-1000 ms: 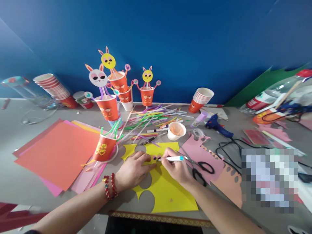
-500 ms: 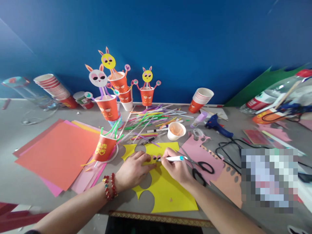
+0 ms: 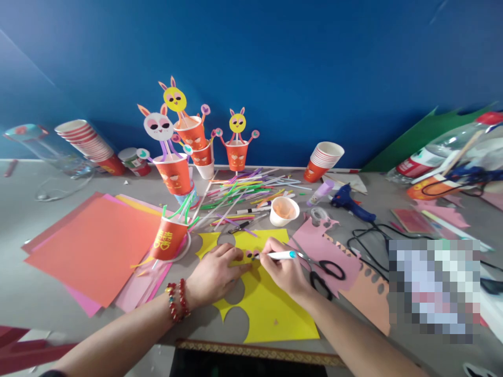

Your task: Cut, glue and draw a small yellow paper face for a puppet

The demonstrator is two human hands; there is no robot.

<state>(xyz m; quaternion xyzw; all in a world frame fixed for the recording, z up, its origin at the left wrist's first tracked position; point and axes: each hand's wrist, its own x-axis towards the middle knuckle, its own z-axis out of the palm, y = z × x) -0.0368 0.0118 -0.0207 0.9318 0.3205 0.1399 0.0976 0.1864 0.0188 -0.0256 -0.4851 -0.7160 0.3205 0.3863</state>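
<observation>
A white marker with a teal end [image 3: 281, 255] is gripped in my right hand [image 3: 283, 272], its tip low over a small yellow face with two pink-and-dark eyes [image 3: 252, 255]. My left hand [image 3: 217, 273] lies flat beside that face, fingers stretched out toward it and touching the sheet. Beneath both hands spreads a yellow sheet [image 3: 281, 309] with round pieces cut from its left side. Black-handled scissors [image 3: 321, 277] lie just right of my right hand. The edges of the little face are partly hidden by my fingers.
Rabbit-faced paper cups [image 3: 171, 175] stand at the back left, near a cup with green stems [image 3: 170, 238]. Coloured pipe cleaners [image 3: 243, 191] lie behind a small white cup [image 3: 283, 212]. A blue glue gun [image 3: 351, 203] trails its cord on the right. Orange paper [image 3: 94, 246] lies left.
The marker's teal end has shifted very slightly. Otherwise both hands and the things around them keep their places.
</observation>
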